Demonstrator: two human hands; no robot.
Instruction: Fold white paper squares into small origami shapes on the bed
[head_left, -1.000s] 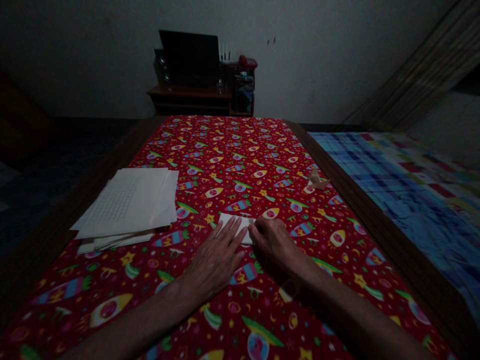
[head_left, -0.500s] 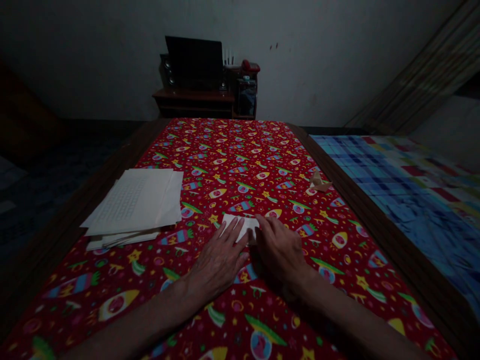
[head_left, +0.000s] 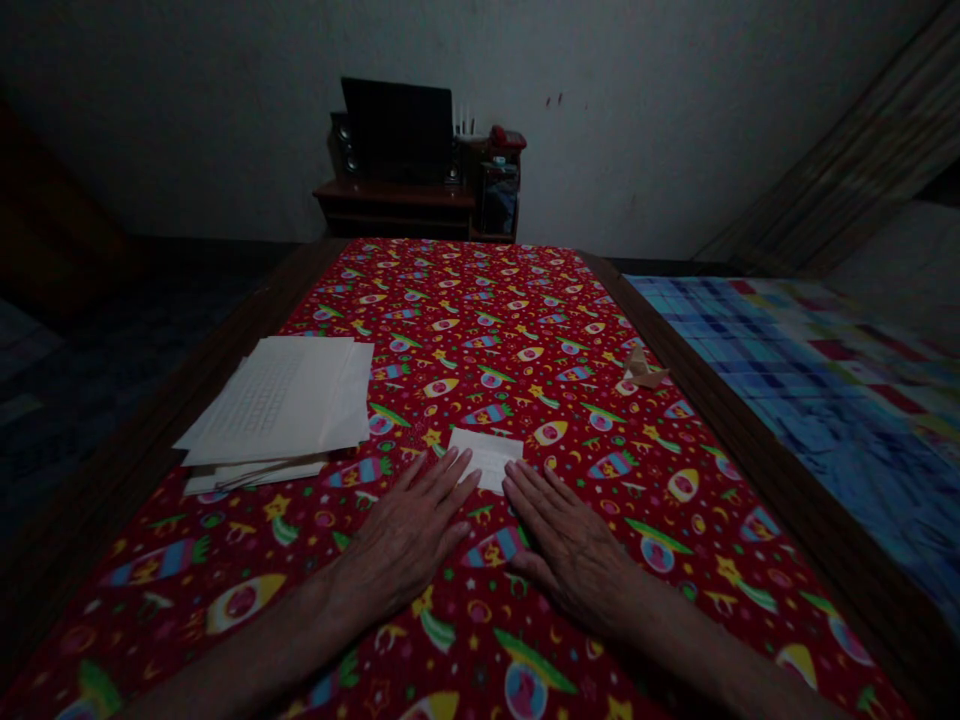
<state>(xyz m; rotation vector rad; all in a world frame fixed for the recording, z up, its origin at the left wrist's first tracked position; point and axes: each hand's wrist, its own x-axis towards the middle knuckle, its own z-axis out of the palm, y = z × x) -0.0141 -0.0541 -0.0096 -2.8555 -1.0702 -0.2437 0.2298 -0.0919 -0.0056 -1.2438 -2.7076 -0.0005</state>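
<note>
A small folded white paper lies on the red patterned tablecloth. My left hand rests flat on the cloth, fingers stretched out, its fingertips at the paper's near left edge. My right hand also lies flat and open, fingertips just below the paper's near right corner. Neither hand holds anything.
A stack of white sheets lies at the left. A small folded tan paper figure sits near the right table edge. A blue checked cloth is at the right. A dark cabinet with a screen stands against the far wall.
Both hands have drawn back toward me off the folded paper and now lie flat on the cloth. The right hand went from pressing the paper's edge to open. The paper shows uncovered.
</note>
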